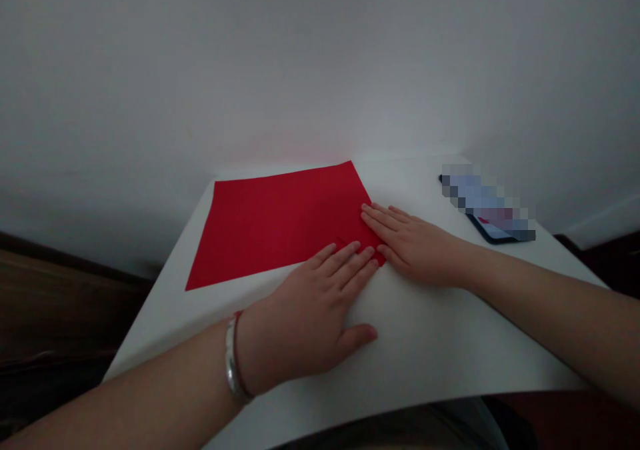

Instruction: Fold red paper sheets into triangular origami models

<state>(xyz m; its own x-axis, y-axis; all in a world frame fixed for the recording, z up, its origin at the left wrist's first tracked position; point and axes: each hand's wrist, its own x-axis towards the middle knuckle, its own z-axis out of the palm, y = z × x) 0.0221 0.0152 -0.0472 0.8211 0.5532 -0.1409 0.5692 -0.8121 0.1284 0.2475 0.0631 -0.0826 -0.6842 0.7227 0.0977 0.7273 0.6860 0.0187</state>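
Note:
A sheet of red paper lies flat on the white table, its far edge close to the wall. My left hand rests palm down over the paper's near edge, toward the right corner, fingers extended and thumb out to the side. A silver bangle and a thin red cord circle that wrist. My right hand lies flat at the paper's right edge, with its fingertips on the red surface. Under the fingers of both hands, part of the near right corner is hidden.
A phone, partly blurred by pixelation, lies at the table's right side. Behind the table stands a pale wall. Brown wooden furniture is beyond the table's left edge.

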